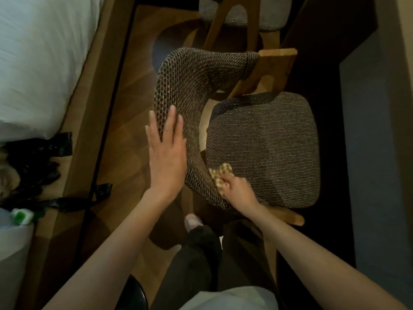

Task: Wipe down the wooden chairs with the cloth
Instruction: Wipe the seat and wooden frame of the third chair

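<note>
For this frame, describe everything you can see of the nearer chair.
The near chair has a curved backrest and a squarish seat cushion, both in dark woven fabric, on a light wooden frame. It stands upright on the wood floor. The left hand rests flat on the backrest's outer side; the right hand presses a checked cloth against its inner base.

Left hand [166, 151] flat, fingers straight, on the outer side of the curved woven backrest [196, 90] of the near chair; right hand [237, 186] grips a checked cloth [220, 175] where backrest meets seat cushion [263, 151]. Wooden frame [277, 63] shows at the far end of the backrest, a second chair [241, 16] beyond. Bed [38, 59] at left, black bag [33, 166] at its near edge; wood floor [134, 90] under all.
</note>
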### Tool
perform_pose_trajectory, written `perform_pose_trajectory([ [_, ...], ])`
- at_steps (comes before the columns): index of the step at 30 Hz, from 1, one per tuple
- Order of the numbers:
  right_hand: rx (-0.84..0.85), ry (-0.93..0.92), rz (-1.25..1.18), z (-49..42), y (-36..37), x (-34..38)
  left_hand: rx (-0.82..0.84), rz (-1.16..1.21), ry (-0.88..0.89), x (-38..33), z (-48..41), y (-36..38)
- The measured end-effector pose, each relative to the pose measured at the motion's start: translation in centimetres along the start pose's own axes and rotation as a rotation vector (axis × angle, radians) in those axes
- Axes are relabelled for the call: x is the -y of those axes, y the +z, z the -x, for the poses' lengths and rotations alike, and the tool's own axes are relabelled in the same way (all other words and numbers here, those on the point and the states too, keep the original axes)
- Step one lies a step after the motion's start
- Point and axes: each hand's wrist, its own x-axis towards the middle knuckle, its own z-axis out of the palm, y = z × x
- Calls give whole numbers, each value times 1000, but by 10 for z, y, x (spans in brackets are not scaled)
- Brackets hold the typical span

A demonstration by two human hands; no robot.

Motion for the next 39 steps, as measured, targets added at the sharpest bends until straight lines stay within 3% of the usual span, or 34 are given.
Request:
perform_pose_trajectory([
  [2, 64, 25, 214, 9, -9, -25, 136, -307, 194, -5, 8, 5],
  [4, 116, 52, 403, 7, -21, -36, 283, -454, 314, -13, 17, 10],
  [10, 221, 151, 252, 10, -27, -48, 519, -463, 358, -42, 38, 24],
  [14, 218, 201, 448, 17, -49, -79, 605, -449, 363, -55, 38, 34],
  [19, 271, 441, 639, 50, -99, -139, 731, -415, 300, -73, 33, 52],
  [21, 174, 554, 470, 62, -108, -153, 772, -363, 269, -81, 28, 58],
  [23, -28, 585, 222, 61, -110, -156, 782, -284, 242, -87, 21, 62],
  [28, -237, 366, -27, 18, -127, -123, 677, -146, 179, -99, -9, 68],
  [34, -401, 40, -286, -73, -148, -84, 415, -3, 194, -89, -87, 72],
  [39, -660, 2, -593, -171, -163, -42, 321, -134, 207, -72, -161, 71],
])
